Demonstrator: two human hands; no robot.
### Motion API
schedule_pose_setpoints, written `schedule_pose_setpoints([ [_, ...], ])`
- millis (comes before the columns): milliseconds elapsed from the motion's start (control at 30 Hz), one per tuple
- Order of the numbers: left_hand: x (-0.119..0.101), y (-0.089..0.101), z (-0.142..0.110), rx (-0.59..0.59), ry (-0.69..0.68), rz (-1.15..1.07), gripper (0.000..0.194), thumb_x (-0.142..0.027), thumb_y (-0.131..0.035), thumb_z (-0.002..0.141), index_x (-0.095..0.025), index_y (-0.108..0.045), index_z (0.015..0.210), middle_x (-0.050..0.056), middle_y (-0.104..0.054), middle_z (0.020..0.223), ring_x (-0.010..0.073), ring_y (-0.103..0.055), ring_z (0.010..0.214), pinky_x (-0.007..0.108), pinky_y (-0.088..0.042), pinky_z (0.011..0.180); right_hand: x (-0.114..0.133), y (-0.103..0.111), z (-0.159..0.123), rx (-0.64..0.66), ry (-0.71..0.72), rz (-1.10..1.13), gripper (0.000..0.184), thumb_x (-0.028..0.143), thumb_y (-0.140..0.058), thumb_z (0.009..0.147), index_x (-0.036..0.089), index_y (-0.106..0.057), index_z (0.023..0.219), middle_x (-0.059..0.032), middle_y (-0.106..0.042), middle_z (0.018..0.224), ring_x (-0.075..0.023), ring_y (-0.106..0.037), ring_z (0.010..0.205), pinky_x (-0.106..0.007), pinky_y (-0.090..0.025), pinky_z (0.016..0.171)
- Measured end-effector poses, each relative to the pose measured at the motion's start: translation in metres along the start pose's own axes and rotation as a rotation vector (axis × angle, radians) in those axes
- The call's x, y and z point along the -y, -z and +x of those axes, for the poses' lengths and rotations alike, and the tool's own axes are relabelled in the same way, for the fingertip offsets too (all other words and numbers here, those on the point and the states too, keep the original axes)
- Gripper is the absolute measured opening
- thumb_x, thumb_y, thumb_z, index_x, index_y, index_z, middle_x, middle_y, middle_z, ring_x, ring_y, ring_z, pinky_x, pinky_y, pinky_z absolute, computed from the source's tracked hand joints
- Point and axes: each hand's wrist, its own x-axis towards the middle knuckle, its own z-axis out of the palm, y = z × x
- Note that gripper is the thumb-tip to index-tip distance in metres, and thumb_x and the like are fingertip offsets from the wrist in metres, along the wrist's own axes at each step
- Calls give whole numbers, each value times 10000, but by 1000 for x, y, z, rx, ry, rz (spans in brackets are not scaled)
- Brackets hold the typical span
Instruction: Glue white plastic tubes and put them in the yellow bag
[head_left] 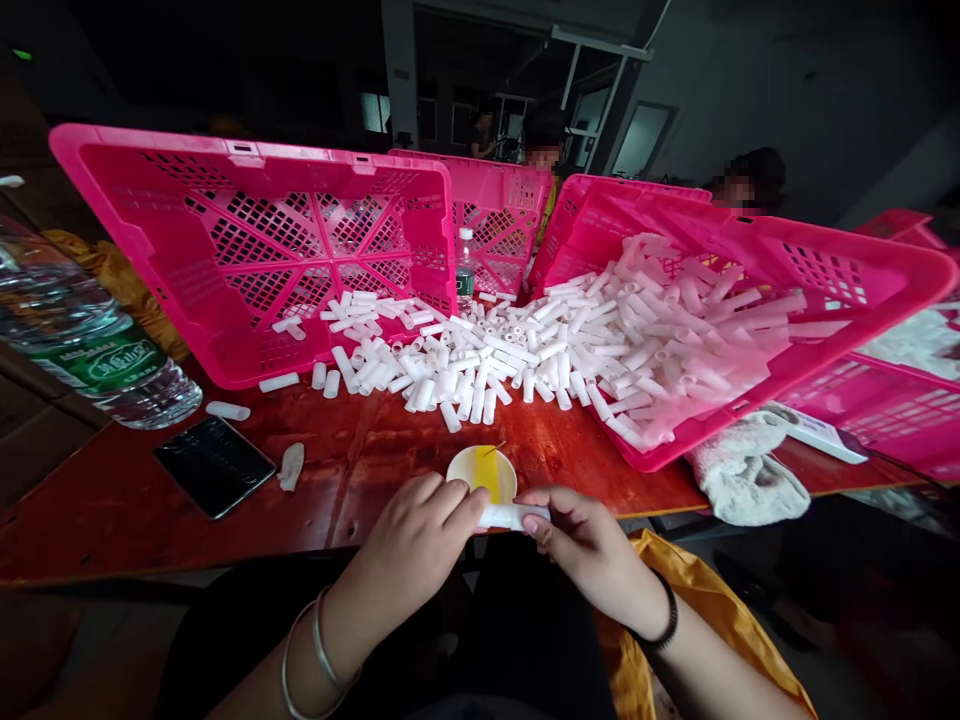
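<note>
Both my hands meet at the near edge of the red table. My left hand and my right hand each pinch one end of a small white tube held level between them. Just beyond the tube sits a small round dish holding yellow liquid, with a thin stick resting in it. A heap of loose white tubes spreads across the table's middle. More white tubes fill the tilted pink crate on the right.
A second tilted pink crate stands at the left with few tubes in it. A water bottle lies far left, a dark phone beside it. A white cloth lies at the right. Two people sit beyond the crates.
</note>
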Motion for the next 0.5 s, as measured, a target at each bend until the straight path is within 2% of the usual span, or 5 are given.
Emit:
schedule_pose_setpoints([
  [100,-22,-2,-3,163,95,-352,222,-351,-449,930,-221,-614,1002,53,-618,834,217,-580,788,328,-484,720,8,8,-8,-52,188,-267,302,346,-422,956,188,-592,762,-3,-566,625,-120,-515,553,-238,-437,534],
  [233,-56,-16,-12,623,247,-1053,486,-550,-316,928,-167,-608,868,-7,-493,584,129,-456,497,227,-383,451,12,8,-32,-75,635,-530,327,282,-353,949,204,-563,710,-12,-537,564,-149,-502,544,-297,-442,604],
  [300,-70,-29,-16,614,259,-1074,487,-577,-353,905,-164,-609,874,21,-547,633,150,-516,559,244,-432,505,9,-1,-47,-147,520,-522,343,247,-340,949,210,-509,653,1,-508,533,-137,-487,513,-276,-421,566],
  [400,-83,-53,-22,445,149,-898,389,-513,-390,918,-204,-619,979,95,-668,917,229,-636,846,316,-524,752,-7,-13,-71,-295,136,-479,383,218,-336,961,212,-431,590,25,-463,497,-109,-454,453,-237,-369,483],
  [500,-78,-67,-24,412,-46,-789,442,-497,-450,909,-268,-479,1286,110,-624,1213,270,-617,1075,365,-540,885,-47,-1,-105,-352,50,-492,326,260,-363,957,211,-492,662,-2,-543,581,-137,-535,551,-252,-432,566],
])
